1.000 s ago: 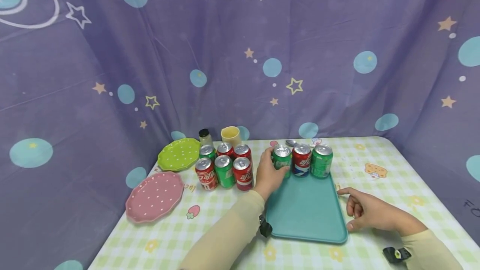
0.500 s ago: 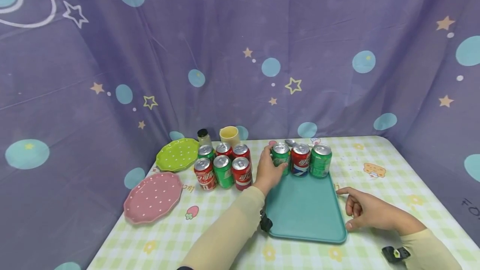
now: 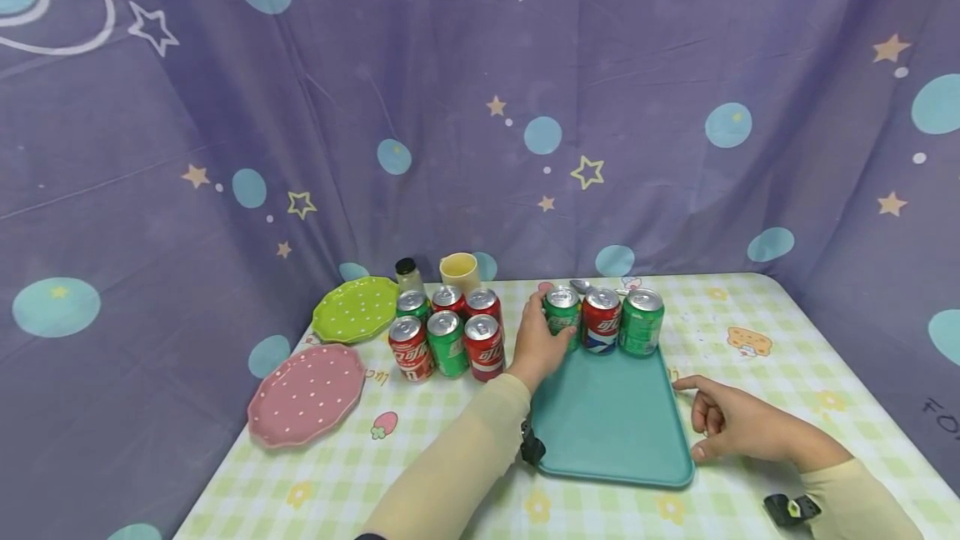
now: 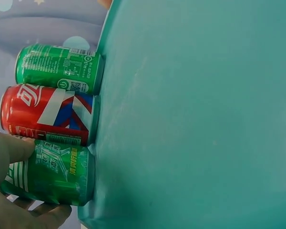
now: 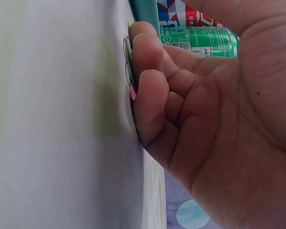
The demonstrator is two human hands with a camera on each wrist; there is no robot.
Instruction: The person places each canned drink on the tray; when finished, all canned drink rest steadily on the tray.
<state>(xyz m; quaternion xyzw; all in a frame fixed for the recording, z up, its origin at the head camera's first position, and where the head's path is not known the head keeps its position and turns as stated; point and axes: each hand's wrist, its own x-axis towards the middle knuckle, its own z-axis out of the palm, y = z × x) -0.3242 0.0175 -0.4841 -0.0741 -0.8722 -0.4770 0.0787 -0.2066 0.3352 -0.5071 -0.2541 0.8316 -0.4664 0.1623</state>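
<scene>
At the far end of the teal tray (image 3: 611, 423), three cans stand upright in a row. My left hand (image 3: 538, 348) holds the leftmost one, a green soda can (image 3: 562, 300), with the thumb on its near side and fingers around its left. In the left wrist view this green can (image 4: 62, 174) sits against a red soda can (image 4: 47, 112), and another green soda can (image 4: 59, 69) lies beyond that. My right hand (image 3: 738, 423) rests on the cloth by the tray's right edge, index finger extended, the others loosely curled (image 5: 150, 98), holding nothing.
Several red and green cans (image 3: 448, 348) stand grouped left of the tray. Further left lie a pink dotted plate (image 3: 307, 397) and a green dotted plate (image 3: 356, 311). A black-lidded jar (image 3: 408, 275), a yellow cup (image 3: 460, 271) and a spoon (image 3: 581, 285) are at the back.
Both hands and all the cans keep their places; my left hand stays around the green can. Only the head view shifts slightly.
</scene>
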